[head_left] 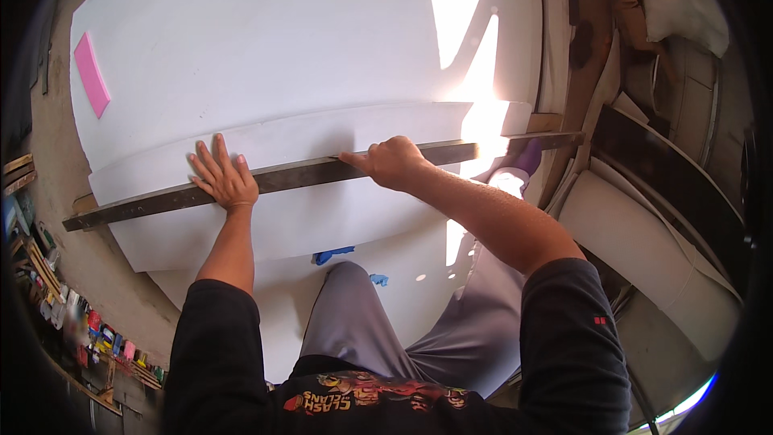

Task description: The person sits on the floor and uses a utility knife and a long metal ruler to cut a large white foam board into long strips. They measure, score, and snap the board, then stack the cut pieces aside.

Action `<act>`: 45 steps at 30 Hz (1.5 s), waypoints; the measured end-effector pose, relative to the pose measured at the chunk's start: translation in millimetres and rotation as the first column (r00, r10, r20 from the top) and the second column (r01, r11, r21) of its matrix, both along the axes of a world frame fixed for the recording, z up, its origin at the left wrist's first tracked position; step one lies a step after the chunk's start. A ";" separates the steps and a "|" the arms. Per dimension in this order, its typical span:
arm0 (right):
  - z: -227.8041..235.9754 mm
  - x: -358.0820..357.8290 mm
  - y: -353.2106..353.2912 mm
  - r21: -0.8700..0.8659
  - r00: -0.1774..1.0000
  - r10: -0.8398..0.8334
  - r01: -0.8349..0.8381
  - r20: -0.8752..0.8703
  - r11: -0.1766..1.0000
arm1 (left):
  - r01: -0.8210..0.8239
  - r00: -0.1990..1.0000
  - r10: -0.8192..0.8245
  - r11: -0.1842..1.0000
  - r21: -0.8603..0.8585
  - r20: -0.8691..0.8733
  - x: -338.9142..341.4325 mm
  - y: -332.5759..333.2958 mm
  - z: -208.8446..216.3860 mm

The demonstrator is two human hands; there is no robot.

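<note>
- Large white sheet point(282, 40): broad and flat, with a patch of bright light toward its right side.
- Narrower white sheet point(362, 213): laid crosswise over the near part of the large one.
- Curled white sheet point(636, 234): at the right, beside a dark panel point(656, 165).
- Dark bar point(306, 176): long and straight, lying across the narrower sheet, both ends projecting beyond it.
- White sack point(684, 14): upper right; its contents are hidden.
- Right hand point(396, 163): on the bar, right of its middle, fingers curled inward, thumb pointing left along the bar; whether the fingers are clamped on a small object cannot be told.
- Left hand point(227, 185): palm down on the bar, fingers spread apart, tips touching the narrower sheet.
- Pink strip point(92, 74): near the left edge of the large sheet.
- Blue scraps point(333, 254): near the person's knee.
</note>
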State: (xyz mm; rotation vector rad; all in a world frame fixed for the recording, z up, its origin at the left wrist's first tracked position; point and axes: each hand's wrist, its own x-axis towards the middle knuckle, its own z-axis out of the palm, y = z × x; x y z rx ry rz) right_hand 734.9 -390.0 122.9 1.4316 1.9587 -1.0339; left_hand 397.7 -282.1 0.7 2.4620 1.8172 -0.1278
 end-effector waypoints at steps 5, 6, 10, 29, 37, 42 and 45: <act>2.7 4.8 2.4 -0.009 1.000 0.001 -0.001 -0.010 1.000 | -0.013 0.999 0.014 1.000 -0.011 0.040 7.4 -0.4 5.1; 0.0 4.8 -1.4 0.013 1.000 0.006 -0.005 -0.004 1.000 | -0.008 0.999 0.009 1.000 -0.017 0.053 9.8 1.5 6.4; -1.1 3.8 -6.4 0.058 0.999 0.036 -0.037 0.010 0.998 | -0.011 1.000 0.011 0.999 -0.042 0.021 7.4 2.2 3.8; -7.2 143.9 -107.5 0.010 0.996 0.039 -0.040 0.075 0.999 | 0.013 1.000 -0.014 0.998 0.057 0.026 -6.3 3.1 -1.9; -10.2 249.5 -180.9 0.117 0.993 0.040 -0.053 0.112 0.992 | 0.043 0.999 -0.044 0.994 0.102 -0.001 -16.6 7.4 -11.4; 5.7 311.5 -224.2 0.014 0.970 0.039 -0.044 0.240 0.999 | 0.076 0.997 -0.076 0.988 0.137 -0.006 -21.1 10.4 -17.0; 5.8 351.3 -244.7 -0.104 0.965 -0.010 0.039 0.262 0.994 | 0.094 0.995 -0.099 0.984 0.149 0.022 -22.7 11.2 -17.5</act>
